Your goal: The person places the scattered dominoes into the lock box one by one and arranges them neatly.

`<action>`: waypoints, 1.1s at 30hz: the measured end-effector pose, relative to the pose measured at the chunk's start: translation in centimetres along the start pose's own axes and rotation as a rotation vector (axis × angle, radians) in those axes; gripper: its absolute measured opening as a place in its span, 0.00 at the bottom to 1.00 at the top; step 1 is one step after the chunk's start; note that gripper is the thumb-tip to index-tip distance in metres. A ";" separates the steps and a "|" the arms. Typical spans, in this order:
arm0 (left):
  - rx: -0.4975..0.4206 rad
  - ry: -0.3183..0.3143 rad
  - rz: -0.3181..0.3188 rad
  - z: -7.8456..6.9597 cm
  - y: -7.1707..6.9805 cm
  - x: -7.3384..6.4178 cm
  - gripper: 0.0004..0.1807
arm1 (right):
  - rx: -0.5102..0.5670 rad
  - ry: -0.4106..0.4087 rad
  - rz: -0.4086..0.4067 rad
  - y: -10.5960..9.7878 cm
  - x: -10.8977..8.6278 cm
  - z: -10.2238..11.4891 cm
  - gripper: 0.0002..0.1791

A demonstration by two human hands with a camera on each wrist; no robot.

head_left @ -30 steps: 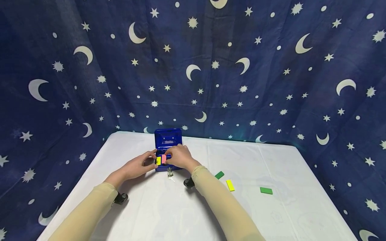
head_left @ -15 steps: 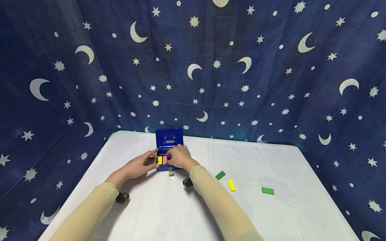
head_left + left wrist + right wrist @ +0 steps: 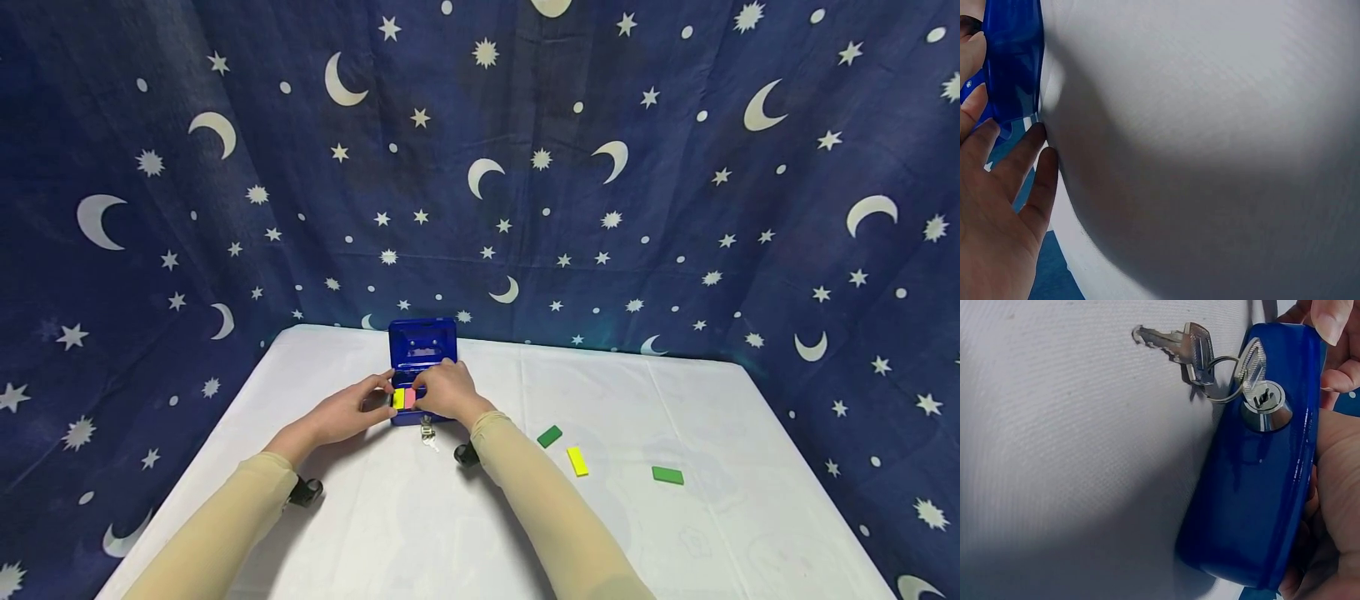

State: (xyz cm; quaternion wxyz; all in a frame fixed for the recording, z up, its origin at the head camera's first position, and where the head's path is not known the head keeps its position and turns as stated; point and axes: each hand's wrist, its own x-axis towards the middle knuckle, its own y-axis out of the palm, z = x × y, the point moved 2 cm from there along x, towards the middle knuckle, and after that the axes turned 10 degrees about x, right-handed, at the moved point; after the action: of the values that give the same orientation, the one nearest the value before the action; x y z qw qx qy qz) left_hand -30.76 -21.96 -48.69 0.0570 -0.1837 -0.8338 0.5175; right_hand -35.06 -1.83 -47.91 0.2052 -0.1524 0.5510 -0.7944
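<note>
Yellow block [image 3: 399,399] and pink block [image 3: 409,398] are inside blue box [image 3: 1244,494], left hand [image 3: 341,415] spread wide at its end, right hand [image 3: 448,390] pinching pink; two green blocks [image 3: 550,436] [image 3: 667,475], another yellow block [image 3: 577,461] on worktop [image 3: 450,533] probably left.

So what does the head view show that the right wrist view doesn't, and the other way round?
Only the head view: the pink block and yellow block inside the blue box, plus a dark green block, second yellow block and lighter green block loose on the white tablecloth.

Only the right wrist view: the metal ring joining the keys and one notched blade, too small to tell in the head view.

Both: the blue box, its lock, keys, tablecloth, right hand and some starry curtain.
</note>
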 end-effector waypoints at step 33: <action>-0.010 0.002 0.004 -0.3 0.0 0.0 0.26 | 0.033 -0.011 -0.007 0.1 0.0 -0.4 0.21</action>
State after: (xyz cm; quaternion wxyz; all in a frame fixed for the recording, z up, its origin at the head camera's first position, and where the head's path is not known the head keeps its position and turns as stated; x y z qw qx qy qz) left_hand -30.65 -21.71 -48.51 0.0560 -0.1859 -0.8359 0.5135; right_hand -35.21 -1.47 -48.10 0.2079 -0.1553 0.5360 -0.8033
